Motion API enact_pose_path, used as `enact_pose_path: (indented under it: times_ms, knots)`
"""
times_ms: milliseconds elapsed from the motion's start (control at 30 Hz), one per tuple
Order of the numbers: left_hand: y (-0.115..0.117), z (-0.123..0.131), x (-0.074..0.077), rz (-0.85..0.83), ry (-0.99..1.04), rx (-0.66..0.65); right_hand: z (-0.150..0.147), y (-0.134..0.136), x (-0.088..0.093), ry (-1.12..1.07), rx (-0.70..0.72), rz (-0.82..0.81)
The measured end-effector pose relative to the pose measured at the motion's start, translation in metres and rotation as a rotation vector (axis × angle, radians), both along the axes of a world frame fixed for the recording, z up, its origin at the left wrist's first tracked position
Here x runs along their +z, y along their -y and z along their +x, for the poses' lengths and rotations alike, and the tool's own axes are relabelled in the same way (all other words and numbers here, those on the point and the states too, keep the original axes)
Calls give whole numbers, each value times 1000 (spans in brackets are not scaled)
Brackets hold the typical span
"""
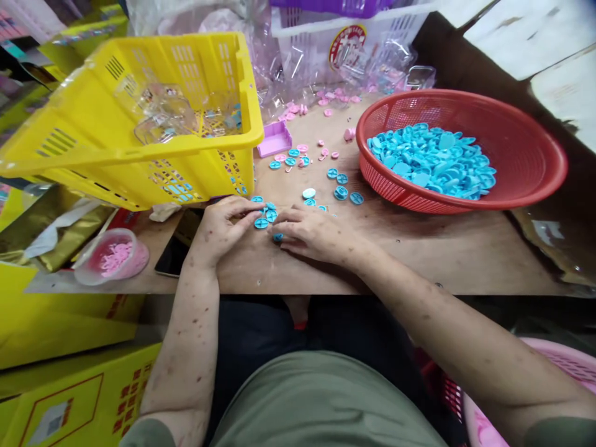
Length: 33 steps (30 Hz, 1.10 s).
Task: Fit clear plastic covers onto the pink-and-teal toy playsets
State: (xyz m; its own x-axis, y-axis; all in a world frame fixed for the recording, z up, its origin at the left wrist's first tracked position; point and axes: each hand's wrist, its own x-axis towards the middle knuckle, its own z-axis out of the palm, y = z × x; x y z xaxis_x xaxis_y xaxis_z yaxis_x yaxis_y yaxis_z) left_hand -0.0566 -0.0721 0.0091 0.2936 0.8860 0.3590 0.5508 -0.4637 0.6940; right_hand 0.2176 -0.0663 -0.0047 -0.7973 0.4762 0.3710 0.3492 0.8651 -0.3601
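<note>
My left hand [221, 226] rests on the wooden table [442, 248], fingers curled and pinched on a small blue plastic disc [261, 223]. Close beside it, my right hand [311, 233] lies palm down with its fingers drawn together over more blue discs [278, 236]. Both hands meet over a little cluster of blue discs [270, 212] near the table's front. Several more blue discs [342, 192] and small pink pieces [321, 152] lie scattered farther back.
A red round basket [535, 155] full of blue discs sits at right. A tilted yellow crate [139, 124] with clear plastic cases stands at left. A small tub of pink pieces [112, 256], a phone [174, 254], a purple tray [274, 138] and white and purple baskets [326, 31] surround the work spot.
</note>
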Motion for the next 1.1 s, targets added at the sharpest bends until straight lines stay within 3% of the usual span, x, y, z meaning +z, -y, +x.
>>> enact_pose_path:
  times_ms: [133,300,400,600,833,1100]
  knots:
    - [0,-6,-6,-97,-13,-32,-1,-8,5,3,29,-35]
    - [-1,-6,-8,-98,-38,-31,14,-31,18,-207,-229,-191]
    - [-2,-7,-6,-82,-46,-46,6,-48,21,-219,-307,-223]
    - [1,-8,-2,-90,4,-27,-22,-64,13,-131,-290,-260]
    - [-1,-10,-2,-114,-29,-69,-19,-56,7,-125,-271,-307]
    - [2,-9,2,-19,-163,-135,-24,-51,5,-185,-269,-375]
